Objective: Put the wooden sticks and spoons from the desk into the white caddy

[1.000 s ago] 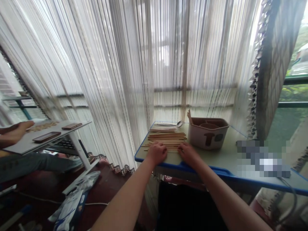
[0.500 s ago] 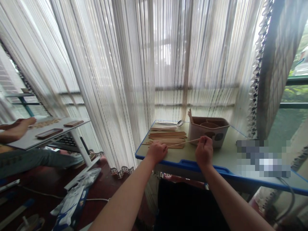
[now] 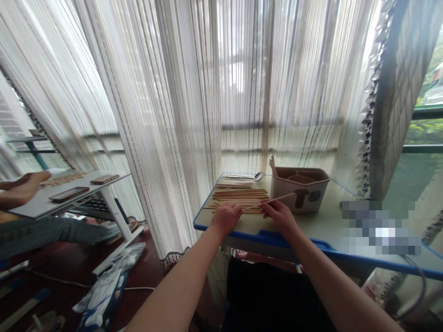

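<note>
A single wooden chopstick (image 3: 285,196) slants above the near edge of a row of chopsticks (image 3: 240,193) on the table. My left hand (image 3: 226,217) is closed in a pinch at its left end. Around the middle of the same chopstick, my right hand (image 3: 279,214) has its thumb and fingers closed, with the right end sticking out past them. Just behind my right hand stands a utensil holder (image 3: 282,186), brown inside with a mushroom picture on its front, and several sticks rise from its left corner.
Behind the row lie a slotted metal spoon (image 3: 258,176) and paler chopsticks (image 3: 233,185). The small table has a blue edge (image 3: 273,235); a blurred-out object (image 3: 380,228) lies at its right. At left, another person's hands (image 3: 29,184) are over a white table (image 3: 34,206) with two shallow trays.
My right hand has slid left along the chopstick from its right end to about the middle, closer to my left hand. The left hand stays nearly in place.
</note>
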{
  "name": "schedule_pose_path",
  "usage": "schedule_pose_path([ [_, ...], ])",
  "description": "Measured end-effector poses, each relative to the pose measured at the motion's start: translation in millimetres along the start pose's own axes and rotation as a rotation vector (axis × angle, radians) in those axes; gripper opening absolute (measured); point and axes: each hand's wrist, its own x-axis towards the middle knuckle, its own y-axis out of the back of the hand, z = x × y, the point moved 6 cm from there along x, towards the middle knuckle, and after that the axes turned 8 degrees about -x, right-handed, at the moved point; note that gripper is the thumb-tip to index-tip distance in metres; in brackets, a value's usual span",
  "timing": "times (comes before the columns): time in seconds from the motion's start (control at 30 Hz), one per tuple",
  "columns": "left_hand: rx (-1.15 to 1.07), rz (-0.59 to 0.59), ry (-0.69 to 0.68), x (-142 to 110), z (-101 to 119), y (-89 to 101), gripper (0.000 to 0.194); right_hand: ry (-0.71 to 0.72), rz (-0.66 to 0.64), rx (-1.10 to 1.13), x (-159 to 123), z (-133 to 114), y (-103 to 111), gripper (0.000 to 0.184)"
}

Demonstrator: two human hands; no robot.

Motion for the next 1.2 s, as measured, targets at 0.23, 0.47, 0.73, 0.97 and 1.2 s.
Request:
schedule_pose_path([
  [0.23,-0.026,0.014,0.000,-0.4,2.1,1.2,0.021,-0.007,0.009,0.001,9.4,-6.2,8.9,0.037],
  [0.47,-0.186,0.276,0.244,18.7,-6.8,5.9,0.041,0.344,0.184,-0.386,41.1,-107.8,66.7,0.035],
  [0.73,-0.322,0.282,0.156,89.1,36.5,-15.3,0.036,0.577,0.483,-0.958,67.1,-169.9,103.2,0.036],
  [0.97,-0.409,0.231,0.063,103.1,49.8,-51.1,0.033,0.500,0.354,-1.234,80.5,-145.4,89.5,0.033],
  [1.2,-0.294,0.086,-0.017,100.4,52.0,-69.0,0.042,0.419,0.183,-1.328,91.5,-120.7,81.0,0.035],
])
